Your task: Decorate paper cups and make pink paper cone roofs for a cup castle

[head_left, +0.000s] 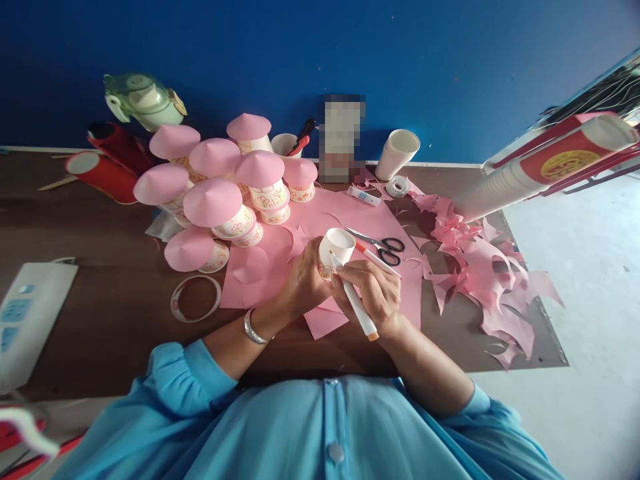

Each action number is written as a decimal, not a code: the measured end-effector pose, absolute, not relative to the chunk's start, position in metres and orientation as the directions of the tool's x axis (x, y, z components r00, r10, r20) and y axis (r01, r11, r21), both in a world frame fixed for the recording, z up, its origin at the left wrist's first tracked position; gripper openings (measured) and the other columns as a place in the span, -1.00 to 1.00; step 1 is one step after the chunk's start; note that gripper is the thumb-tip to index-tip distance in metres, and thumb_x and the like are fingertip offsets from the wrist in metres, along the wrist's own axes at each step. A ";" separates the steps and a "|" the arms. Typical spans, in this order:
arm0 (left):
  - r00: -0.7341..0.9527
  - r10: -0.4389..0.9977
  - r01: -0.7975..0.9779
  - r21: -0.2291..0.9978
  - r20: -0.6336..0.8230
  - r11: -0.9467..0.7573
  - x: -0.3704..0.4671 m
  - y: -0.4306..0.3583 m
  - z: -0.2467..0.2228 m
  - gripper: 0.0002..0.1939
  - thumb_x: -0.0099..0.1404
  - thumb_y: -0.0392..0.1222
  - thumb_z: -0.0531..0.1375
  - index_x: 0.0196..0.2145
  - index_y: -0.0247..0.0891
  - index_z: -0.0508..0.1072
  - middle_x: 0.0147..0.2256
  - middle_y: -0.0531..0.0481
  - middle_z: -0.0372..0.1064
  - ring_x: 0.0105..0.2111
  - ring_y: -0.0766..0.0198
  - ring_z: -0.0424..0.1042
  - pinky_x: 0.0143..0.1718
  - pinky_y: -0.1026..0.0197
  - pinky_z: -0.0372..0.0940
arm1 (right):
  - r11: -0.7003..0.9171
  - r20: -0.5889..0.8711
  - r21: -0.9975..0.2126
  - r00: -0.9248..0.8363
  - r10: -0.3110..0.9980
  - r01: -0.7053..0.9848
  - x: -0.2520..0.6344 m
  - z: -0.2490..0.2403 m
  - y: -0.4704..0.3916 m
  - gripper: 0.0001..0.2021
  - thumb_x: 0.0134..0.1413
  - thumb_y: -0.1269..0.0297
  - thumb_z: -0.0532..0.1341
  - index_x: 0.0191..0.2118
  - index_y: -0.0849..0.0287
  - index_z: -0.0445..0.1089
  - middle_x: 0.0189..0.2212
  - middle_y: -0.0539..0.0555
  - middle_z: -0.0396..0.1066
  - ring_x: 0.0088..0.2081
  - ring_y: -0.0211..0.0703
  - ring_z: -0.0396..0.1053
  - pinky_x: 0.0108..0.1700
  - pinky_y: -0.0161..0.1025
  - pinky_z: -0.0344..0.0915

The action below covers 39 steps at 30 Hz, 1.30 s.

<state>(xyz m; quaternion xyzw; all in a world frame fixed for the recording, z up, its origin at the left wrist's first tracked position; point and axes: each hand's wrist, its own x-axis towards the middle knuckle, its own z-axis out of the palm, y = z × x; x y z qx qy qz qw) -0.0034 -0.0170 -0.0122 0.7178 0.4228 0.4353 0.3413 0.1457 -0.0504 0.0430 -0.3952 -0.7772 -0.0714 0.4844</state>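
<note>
A white paper cup (338, 245) with orange drawn marks is held upside down, its base up, over the pink paper sheets (367, 217). My left hand (309, 280) is wrapped round the cup's left side. In my right hand (373, 290) is a white marker (359, 308) with an orange end, its tip touching or very near the cup's side. Just behind my right hand lie a red and white marker (373, 256) and black-handled scissors (389, 248). Several decorated cups with pink cone roofs (213, 202) stand to the left.
Pink paper scraps (480, 273) cover the table's right side, beside a long stack of cups (520, 177). A tape ring (195, 299) lies front left. At the back are a glue stick (364, 195), a tape roll (397, 187), an upright white cup (399, 155) and a green-lidded bottle (145, 101).
</note>
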 end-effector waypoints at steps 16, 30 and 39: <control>0.254 0.890 0.506 0.732 0.379 -0.456 -0.004 -0.016 -0.015 -0.50 0.18 -0.20 0.29 0.04 -0.21 0.24 -0.11 -0.14 0.47 -0.20 0.11 0.52 -0.29 0.12 0.44 | 0.644 0.799 -0.280 -0.198 0.567 0.712 0.150 0.044 -0.050 -0.78 0.20 0.53 0.24 -0.08 0.14 0.37 -0.40 0.05 0.55 -0.42 -0.16 0.55 -0.34 -0.26 0.48; 0.215 0.966 0.448 0.865 0.140 -0.225 -0.009 -0.015 -0.009 -0.46 0.11 -0.09 0.40 -0.01 -0.20 0.30 -0.21 -0.08 0.46 -0.29 0.12 0.50 -0.35 0.11 0.44 | 0.582 0.772 -0.389 -0.091 0.629 0.715 0.155 0.048 -0.050 -0.80 0.20 0.53 0.26 -0.15 0.09 0.36 -0.42 -0.02 0.50 -0.42 -0.20 0.52 -0.35 -0.28 0.45; 0.283 0.956 0.342 0.924 0.070 -0.169 -0.012 -0.011 0.006 -0.47 0.11 0.01 0.36 -0.06 -0.15 0.24 -0.12 -0.15 0.43 -0.20 0.02 0.50 -0.30 0.01 0.44 | 0.555 0.750 -0.432 -0.059 0.659 0.711 0.157 0.052 -0.050 -0.83 0.22 0.53 0.23 -0.19 0.08 0.35 -0.46 -0.04 0.48 -0.44 -0.22 0.50 -0.35 -0.28 0.44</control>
